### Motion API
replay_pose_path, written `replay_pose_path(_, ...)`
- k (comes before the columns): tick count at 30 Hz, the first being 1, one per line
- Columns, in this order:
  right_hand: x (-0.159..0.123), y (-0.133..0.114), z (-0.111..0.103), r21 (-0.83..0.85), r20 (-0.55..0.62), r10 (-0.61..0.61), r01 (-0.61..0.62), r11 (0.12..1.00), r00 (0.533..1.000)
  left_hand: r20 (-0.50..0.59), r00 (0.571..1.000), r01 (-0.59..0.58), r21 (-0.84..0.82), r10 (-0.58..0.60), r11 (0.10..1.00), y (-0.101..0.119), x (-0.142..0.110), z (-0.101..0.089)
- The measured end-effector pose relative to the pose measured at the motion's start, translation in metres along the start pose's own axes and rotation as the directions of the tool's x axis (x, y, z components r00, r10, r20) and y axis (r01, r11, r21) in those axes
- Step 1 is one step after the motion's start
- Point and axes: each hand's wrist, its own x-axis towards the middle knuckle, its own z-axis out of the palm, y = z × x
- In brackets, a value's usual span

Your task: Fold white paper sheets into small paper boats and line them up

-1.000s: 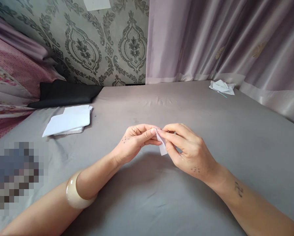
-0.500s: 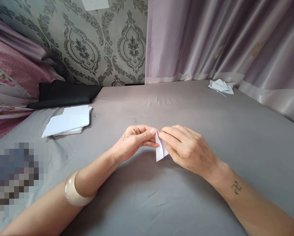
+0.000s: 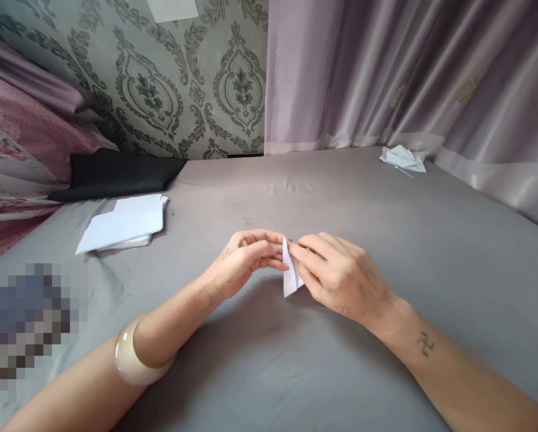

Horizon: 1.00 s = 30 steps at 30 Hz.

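A small folded piece of white paper (image 3: 290, 277) is held between my two hands, above the grey sheet (image 3: 269, 366). It tapers to a point at the top, and its lower part hangs free with a fold line showing. My left hand (image 3: 246, 258) has its thumb and fingertips closed at the paper's left edge near the tip. My right hand (image 3: 341, 273) pinches the paper from the right, its fingers covering much of that side. A pale bangle (image 3: 136, 354) circles my left forearm.
A stack of white paper sheets (image 3: 122, 222) lies at the left, in front of a black cloth (image 3: 120, 174). Several folded white papers (image 3: 403, 158) sit at the far right, beside a thin green stick (image 3: 404, 172). Purple curtains (image 3: 341, 72) hang behind. A blurred-out patch (image 3: 23, 324) covers something at the left edge.
The paper has turned, so more of its folded face shows below my fingers. My right hand has rolled over slightly and shifted a little left. My left thumb has drawn back slightly.
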Motion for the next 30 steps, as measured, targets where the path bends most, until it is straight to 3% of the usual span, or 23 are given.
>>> replay_pose_path(9, 0.003, 0.007, -0.008, 0.040, 0.071, -0.089, 0.086, 0.995, 0.994, -0.011, 1.000, 0.009, 0.068, -0.009, 0.998, 0.000, 0.000, 0.000)
replay_pose_path(11, 0.002, 0.005, -0.008, 0.108, 0.044, -0.068, 0.063, 0.992, 0.997, -0.020, 1.000, 0.002, 0.070, -0.001, 0.998, -0.001, 0.001, 0.000)
replay_pose_path(13, 0.001, 0.002, -0.007, 0.236, -0.043, 0.034, -0.023, 0.971, 0.998, -0.056, 0.998, -0.011, 0.071, 0.015, 0.997, -0.002, 0.001, 0.001)
replay_pose_path(16, 0.002, -0.006, -0.005, 0.472, -0.108, 0.327, -0.241, 0.848, 0.939, -0.128, 0.990, -0.057, 0.061, 0.064, 0.996, -0.003, 0.000, 0.004)
replay_pose_path(19, 0.005, -0.015, -0.003, 0.606, 0.059, 0.539, -0.459, 0.650, 0.840, -0.173, 0.978, -0.103, 0.072, 0.114, 0.992, -0.005, -0.002, 0.010)
replay_pose_path(22, 0.007, -0.019, 0.002, 0.662, 0.203, 0.619, -0.572, 0.484, 0.759, -0.196, 0.971, -0.116, 0.108, 0.135, 0.987, -0.007, -0.005, 0.017)
replay_pose_path(25, 0.008, -0.018, 0.004, 0.694, 0.260, 0.644, -0.603, 0.393, 0.720, -0.188, 0.973, -0.116, 0.107, 0.135, 0.987, -0.009, -0.007, 0.021)
replay_pose_path(28, 0.008, -0.017, 0.004, 0.694, 0.278, 0.645, -0.614, 0.377, 0.711, -0.178, 0.976, -0.108, 0.103, 0.125, 0.989, -0.009, -0.007, 0.021)
replay_pose_path(30, 0.007, -0.019, 0.004, 0.681, 0.235, 0.650, -0.600, 0.420, 0.723, -0.193, 0.973, -0.109, 0.105, 0.127, 0.989, -0.009, -0.007, 0.020)
